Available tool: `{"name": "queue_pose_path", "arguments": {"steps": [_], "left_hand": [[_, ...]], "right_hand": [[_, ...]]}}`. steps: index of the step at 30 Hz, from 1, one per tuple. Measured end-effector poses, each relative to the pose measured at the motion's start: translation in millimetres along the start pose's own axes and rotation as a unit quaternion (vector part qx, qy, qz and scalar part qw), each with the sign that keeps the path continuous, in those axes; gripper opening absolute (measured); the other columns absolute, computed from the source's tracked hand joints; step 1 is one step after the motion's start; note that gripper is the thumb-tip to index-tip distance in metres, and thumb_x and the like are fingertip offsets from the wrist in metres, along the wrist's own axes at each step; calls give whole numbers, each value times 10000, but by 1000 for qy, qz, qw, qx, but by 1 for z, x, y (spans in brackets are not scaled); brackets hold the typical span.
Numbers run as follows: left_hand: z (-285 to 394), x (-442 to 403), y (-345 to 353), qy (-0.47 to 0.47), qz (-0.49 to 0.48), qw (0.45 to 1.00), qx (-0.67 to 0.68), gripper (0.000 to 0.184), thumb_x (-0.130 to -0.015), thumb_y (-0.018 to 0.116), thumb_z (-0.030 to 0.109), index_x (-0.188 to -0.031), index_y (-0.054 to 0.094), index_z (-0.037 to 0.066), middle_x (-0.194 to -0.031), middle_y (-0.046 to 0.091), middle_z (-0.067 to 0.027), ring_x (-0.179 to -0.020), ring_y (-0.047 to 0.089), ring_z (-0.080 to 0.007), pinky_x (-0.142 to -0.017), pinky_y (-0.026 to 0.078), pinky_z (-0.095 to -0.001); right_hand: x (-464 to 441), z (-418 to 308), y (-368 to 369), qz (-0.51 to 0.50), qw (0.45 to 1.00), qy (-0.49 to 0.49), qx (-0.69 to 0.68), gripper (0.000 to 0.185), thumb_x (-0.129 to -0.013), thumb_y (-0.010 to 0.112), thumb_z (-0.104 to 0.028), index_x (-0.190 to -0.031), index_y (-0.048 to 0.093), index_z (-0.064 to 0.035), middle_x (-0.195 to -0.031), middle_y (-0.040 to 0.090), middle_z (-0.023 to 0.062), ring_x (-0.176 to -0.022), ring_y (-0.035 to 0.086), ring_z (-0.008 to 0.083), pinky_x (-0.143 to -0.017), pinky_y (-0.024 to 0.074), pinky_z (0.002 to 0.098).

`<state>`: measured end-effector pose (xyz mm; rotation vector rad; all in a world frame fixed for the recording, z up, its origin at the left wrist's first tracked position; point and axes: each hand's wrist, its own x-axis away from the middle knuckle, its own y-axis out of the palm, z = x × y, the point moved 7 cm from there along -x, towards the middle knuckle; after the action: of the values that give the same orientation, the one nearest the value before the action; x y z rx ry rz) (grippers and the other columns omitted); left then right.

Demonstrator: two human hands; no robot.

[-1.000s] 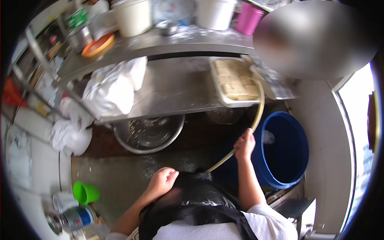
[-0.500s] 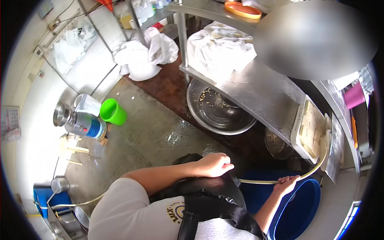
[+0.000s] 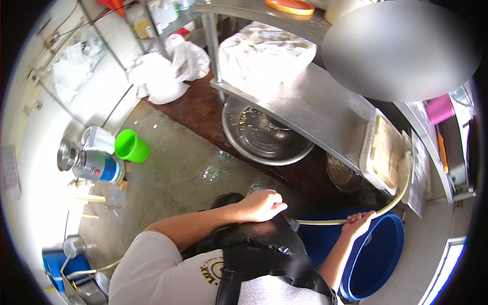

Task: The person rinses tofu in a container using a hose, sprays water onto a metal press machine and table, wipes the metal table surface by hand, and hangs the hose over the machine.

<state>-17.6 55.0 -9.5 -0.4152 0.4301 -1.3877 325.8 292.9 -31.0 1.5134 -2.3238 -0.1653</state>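
My right hand [image 3: 359, 223] is closed around a pale hose [image 3: 325, 222], above the rim of a large blue barrel [image 3: 398, 244]. From that hand the hose curves up beside a white tray [image 3: 367, 152] of pale blocks; the other way it runs toward the black apron [image 3: 264, 239] and passes behind it. My left hand [image 3: 263, 205] is closed in a fist over the apron, its thumb toward the right. What it grips, if anything, is hidden. Another stretch of hose [image 3: 109, 265] shows at lower left.
A wide steel basin [image 3: 239, 147] with yellowish bits stands under a steel shelf [image 3: 325, 107] bearing white cloth [image 3: 264, 56]. At left are a green bucket [image 3: 133, 147] and a metal machine [image 3: 91, 165]. White sacks [image 3: 157, 76] lie by the wall. The floor [image 3: 173, 178] has wet patches.
The whole view has shifted a little, so the surroundings sit slightly farther left and up. Both hands keep nearly the same pose, and my right hand still holds the hose.
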Motion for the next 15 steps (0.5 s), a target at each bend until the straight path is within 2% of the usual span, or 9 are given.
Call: {"name": "queue_pose_path", "arguments": {"steps": [4, 6, 9, 15], "left_hand": [[11, -3, -6, 18, 2, 1000, -5, 223, -977, 724, 196, -873, 686, 2, -806, 657, -166, -776, 665, -371, -727, 533, -455], [9, -6, -3, 50, 19, 998, -27, 186, -964, 746, 172, -908, 712, -2, -847, 695, -164, -762, 686, -329, -706, 550, -424], [10, -5, -4, 13, 31, 999, 10, 179, -961, 758, 168, -978, 737, -9, -911, 737, -153, -731, 706, -248, -680, 568, -364], [12, -12, -1, 2, -7, 1000, -29, 186, -980, 724, 165, -1015, 731, -18, -898, 735, -155, -714, 691, -244, -674, 559, -357]], "right_hand": [[-7, 6, -7, -1, 1000, -1, -24, 446, -1063, 630, -478, -849, 473, -119, -590, 323, -28, -464, 323, 115, -424, 316, 302], [-5, 5, -5, 12, 999, 12, -36, 444, -1062, 639, -461, -833, 469, -120, -578, 339, -22, -453, 329, 121, -419, 327, 304], [-10, 8, -7, 6, 999, 8, -42, 458, -1064, 622, -492, -823, 469, -135, -555, 346, -18, -420, 333, 125, -409, 329, 312], [-13, 6, -7, 3, 1000, 2, -29, 449, -1082, 582, -501, -842, 476, -137, -556, 362, -23, -416, 353, 114, -415, 351, 303]]}}
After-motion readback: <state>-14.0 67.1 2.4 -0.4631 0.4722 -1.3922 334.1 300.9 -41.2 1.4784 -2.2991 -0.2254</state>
